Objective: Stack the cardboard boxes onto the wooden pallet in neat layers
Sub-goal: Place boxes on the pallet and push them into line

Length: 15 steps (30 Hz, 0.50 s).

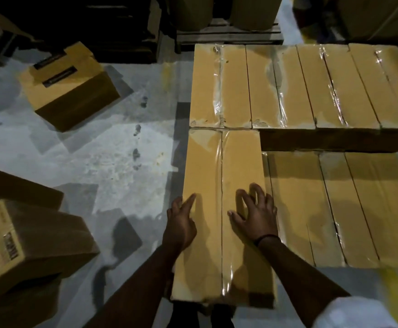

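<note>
Currently the cardboard box [207,185] is pressed home by flat, ungripping left hand [181,221] and right hand [257,216]; squaring to the stacked row [288,86] beyond it is judged next.

Matt brown cardboard under glossy clear tape, on a dull grey floor.

The nearest box [202,233] is seen to be made of smooth, matt brown cardboard, and its centre seam is covered by a wide strip of clear plastic tape [221,174], glossy and wrinkled where light is caught. The same cardboard and shiny film are shown on the far row of boxes [311,86] and on the lower boxes [335,209]. The floor [113,162] is seen as grey concrete, patchy, stained and rough. At its far edge a far pallet [228,35] of dark, rough wooden slats is made out. A printed paper label [11,247] is stuck on the left box [46,233]; matt black strips [58,76] are borne by the loose box [75,95].
</note>
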Tool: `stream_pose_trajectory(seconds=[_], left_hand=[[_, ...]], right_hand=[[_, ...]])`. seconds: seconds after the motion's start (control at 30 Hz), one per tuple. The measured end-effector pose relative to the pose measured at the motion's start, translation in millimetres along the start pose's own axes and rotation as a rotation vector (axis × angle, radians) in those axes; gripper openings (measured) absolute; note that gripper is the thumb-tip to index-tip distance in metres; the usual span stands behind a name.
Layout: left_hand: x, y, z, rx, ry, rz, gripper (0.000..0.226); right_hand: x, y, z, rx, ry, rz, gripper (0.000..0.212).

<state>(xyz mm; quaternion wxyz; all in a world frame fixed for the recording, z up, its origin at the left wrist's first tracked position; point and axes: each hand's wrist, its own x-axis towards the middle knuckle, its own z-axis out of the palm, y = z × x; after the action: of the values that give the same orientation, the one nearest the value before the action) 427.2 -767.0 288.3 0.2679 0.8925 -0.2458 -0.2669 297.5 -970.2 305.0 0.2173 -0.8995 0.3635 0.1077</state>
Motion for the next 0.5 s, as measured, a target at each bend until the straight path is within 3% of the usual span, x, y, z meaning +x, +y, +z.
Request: stream_pose_trajectory(seconds=[0.27,0.4,0.5], left_hand=[[4.8,-19.9,6.2,0.326,-0.339,-0.113,0.089],[-32.1,-34.5,27.7,0.293,-0.429,-0.154,0.099],[-59.2,-42.4,46.4,0.183,-0.427,-0.139,0.106]], right_hand=[[6.5,9.3,-1.3,-0.095,-0.166,-0.045,0.077],[-38.2,24.8,30.9,-0.074,-0.318,0.060,0.084],[-64.2,46.1,53.8,-0.076,-0.372,0.169,0.101]])
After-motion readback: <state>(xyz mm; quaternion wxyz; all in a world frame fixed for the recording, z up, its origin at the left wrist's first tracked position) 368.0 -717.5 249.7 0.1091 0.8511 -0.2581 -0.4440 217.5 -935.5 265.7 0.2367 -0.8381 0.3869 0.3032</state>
